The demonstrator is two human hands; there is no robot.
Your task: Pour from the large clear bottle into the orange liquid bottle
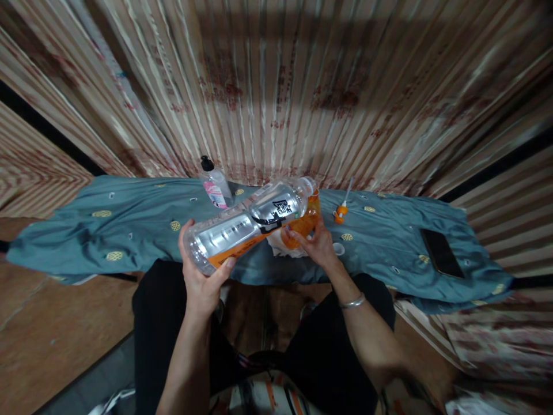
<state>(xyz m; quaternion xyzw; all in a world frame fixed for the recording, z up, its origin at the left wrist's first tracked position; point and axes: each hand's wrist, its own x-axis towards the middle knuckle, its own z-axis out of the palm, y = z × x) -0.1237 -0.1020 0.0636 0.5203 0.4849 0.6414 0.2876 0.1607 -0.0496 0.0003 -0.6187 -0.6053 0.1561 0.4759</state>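
My left hand (205, 282) is wrapped round the base of a large clear plastic bottle (246, 225) with a silver and orange label. The bottle is tilted, its neck up and to the right, and its mouth meets the top of an orange bottle (307, 220). My right hand (317, 239) grips that orange bottle, which is partly hidden behind the big one. Whether liquid is flowing between them I cannot tell. Right of my right hand lies an orange pump top (340, 213) with a thin tube. A small white cap (339, 249) lies near my right wrist.
A blue-green cloth with yellow pineapple prints (142, 230) covers the narrow surface. A clear bottle with a black cap and pink label (216, 187) stands at the back left. White tissue (280, 246) lies under the orange bottle. At the right lies a black phone (441, 253). Patterned curtains (276, 86) hang behind.
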